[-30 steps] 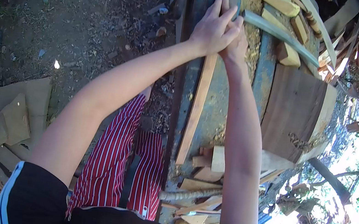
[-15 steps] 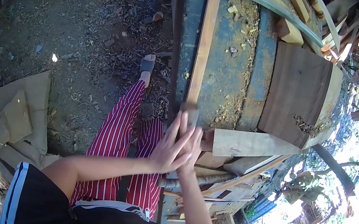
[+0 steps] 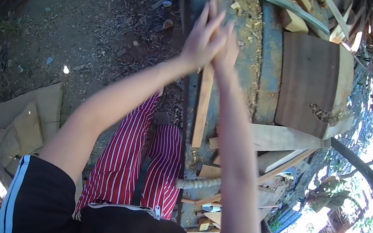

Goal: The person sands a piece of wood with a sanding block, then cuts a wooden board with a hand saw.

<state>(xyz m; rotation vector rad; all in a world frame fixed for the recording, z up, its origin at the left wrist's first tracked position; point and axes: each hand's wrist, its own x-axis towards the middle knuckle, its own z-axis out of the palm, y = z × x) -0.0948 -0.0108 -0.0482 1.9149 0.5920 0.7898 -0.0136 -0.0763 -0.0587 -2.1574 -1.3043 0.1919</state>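
A long narrow strip of wood lies lengthwise along the near edge of a worn blue bench. My left hand and my right hand press together over its far part, slightly blurred, arms stretched out. Their fingers overlap and point forward, closed around a small brownish block. The hands cover nearly all of that block, so its exact kind cannot be made out. The strip's near end shows bare between my forearms.
A wide dark board lies on the bench to the right, with a pale plank below it. A grey-green bar and wood offcuts sit at the far right. Cardboard lies on the ground at left.
Both hands have slid forward together along the strip, away from my body, from its near end to its far part. The near end is now uncovered.
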